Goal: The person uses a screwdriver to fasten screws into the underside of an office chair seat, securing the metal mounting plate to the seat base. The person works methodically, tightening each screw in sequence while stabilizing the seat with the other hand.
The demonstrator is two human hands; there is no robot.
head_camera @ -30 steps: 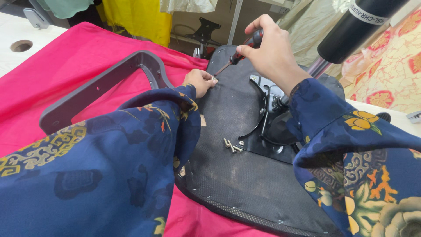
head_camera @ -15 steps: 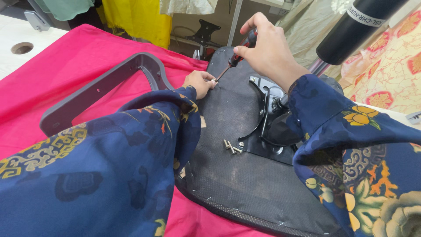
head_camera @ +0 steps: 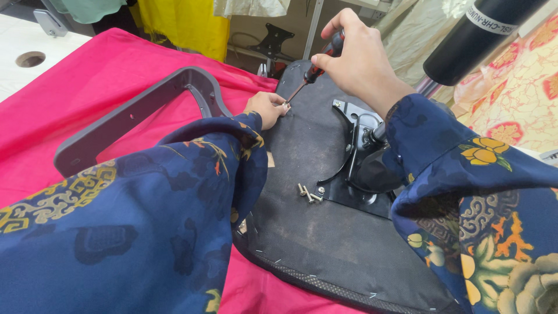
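An upturned black chair seat [head_camera: 314, 221] lies on a pink cloth. My right hand [head_camera: 360, 61] grips a screwdriver [head_camera: 317, 67] with a red and black handle, its tip angled down to the seat's far left edge. My left hand [head_camera: 268, 109] rests at that same spot, fingertips pinched around a small screw under the screwdriver tip. A grey curved armrest [head_camera: 136, 110] sits against the seat's left side. Loose silver screws [head_camera: 309, 193] lie on the seat beside the black metal mechanism plate [head_camera: 360, 168].
A black gas-lift cylinder [head_camera: 482, 35] juts in from the upper right. The pink cloth [head_camera: 75, 81] covers the table. A white surface with a round hole [head_camera: 30, 58] lies far left. Yellow fabric [head_camera: 183, 23] and a patterned floral cloth [head_camera: 517, 99] lie beyond.
My right hand has shifted slightly with the screwdriver, staying at the same screw. My left hand stays put at the seat edge.
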